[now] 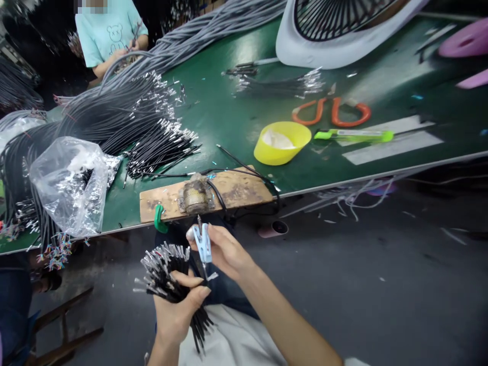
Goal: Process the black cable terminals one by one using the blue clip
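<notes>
In my left hand is a thick bundle of short black cables, its silvery ends pointing up and away from me. The fingers wrap round it and the lower ends stick out below. Just to the right, my right hand pinches a light blue clothespin. A thin dark rod shows above the clothespin and a small pale piece lies below it; how they join it I cannot tell. Beyond the hands, a wooden board lies on the table's edge, with a lumpy brownish device mounted on it.
A green clamp grips the board's front. Long grey cables and a clear plastic bag cover the left of the green table. Orange-handled scissors, a yellow tub, a green cutter and a fan are right. Another person works opposite.
</notes>
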`<action>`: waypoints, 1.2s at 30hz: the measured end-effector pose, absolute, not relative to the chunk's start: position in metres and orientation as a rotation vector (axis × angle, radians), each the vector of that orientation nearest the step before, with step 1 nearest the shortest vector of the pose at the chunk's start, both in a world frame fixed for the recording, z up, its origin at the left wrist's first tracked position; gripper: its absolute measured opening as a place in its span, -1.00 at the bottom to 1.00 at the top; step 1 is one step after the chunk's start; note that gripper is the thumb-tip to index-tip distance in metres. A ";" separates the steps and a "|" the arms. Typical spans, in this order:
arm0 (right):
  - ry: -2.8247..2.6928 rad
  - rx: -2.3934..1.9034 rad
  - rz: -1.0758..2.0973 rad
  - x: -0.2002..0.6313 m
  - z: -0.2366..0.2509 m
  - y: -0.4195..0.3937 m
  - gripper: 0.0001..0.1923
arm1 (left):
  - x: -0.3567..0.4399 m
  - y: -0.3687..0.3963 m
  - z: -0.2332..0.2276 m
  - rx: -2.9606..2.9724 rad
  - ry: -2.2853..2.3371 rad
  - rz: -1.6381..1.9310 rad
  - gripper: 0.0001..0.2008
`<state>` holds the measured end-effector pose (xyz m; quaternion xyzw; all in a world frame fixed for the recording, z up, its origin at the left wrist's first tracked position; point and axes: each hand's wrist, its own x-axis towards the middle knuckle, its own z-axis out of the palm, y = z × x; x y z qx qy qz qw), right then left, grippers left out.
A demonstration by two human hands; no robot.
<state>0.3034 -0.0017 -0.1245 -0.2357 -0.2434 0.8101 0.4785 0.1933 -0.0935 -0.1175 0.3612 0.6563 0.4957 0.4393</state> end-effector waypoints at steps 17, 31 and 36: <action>-0.494 -0.666 1.978 0.315 -0.164 -0.022 -0.60 | 0.192 -0.091 -0.121 0.870 1.651 1.211 -0.86; -1.382 -0.912 1.230 0.320 -0.143 -0.047 -0.77 | 0.196 -0.097 -0.130 0.611 1.481 1.132 -0.72; -1.401 -1.128 0.860 0.314 -0.143 -0.049 -0.85 | 0.196 -0.095 -0.131 0.639 1.522 1.104 -0.83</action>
